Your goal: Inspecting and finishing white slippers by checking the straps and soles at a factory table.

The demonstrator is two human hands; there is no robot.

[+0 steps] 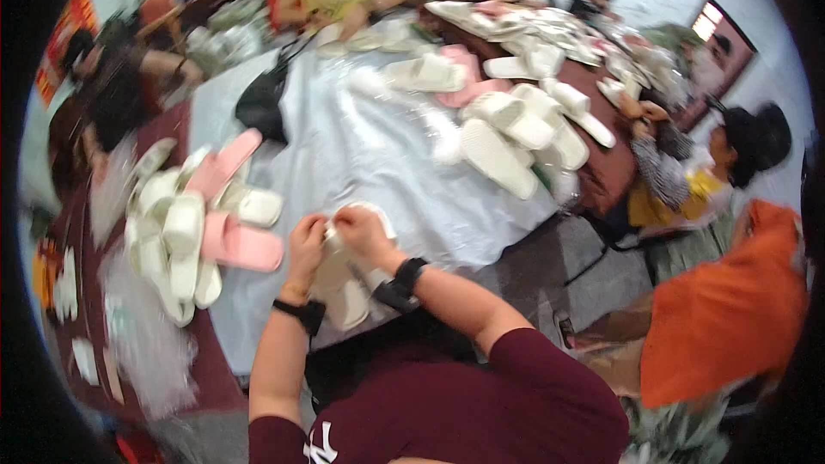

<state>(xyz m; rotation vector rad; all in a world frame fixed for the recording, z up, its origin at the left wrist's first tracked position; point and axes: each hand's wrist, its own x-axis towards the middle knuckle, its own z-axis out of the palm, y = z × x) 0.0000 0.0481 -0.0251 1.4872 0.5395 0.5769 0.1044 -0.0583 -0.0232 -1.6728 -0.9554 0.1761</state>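
A pair of off-white slippers (342, 299) lies at the near edge of the table, below my hands. My left hand (307, 247) and my right hand (363, 232) are close together over the slippers' far part, fingertips nearly meeting. Both sets of fingers are closed in a pinch. Whatever is between them is too small and blurred to make out. Part of a white slipper (378, 215) shows behind my right hand. Each of my wrists wears a black band.
White and pink slippers (245, 242) are heaped at the left, beside clear plastic bags (155, 335). More slippers (498, 159) lie at the right of the pale sheet (318, 133). A black bag (265, 103) sits farther back. Several people work around; one in orange (722, 301) is close at right.
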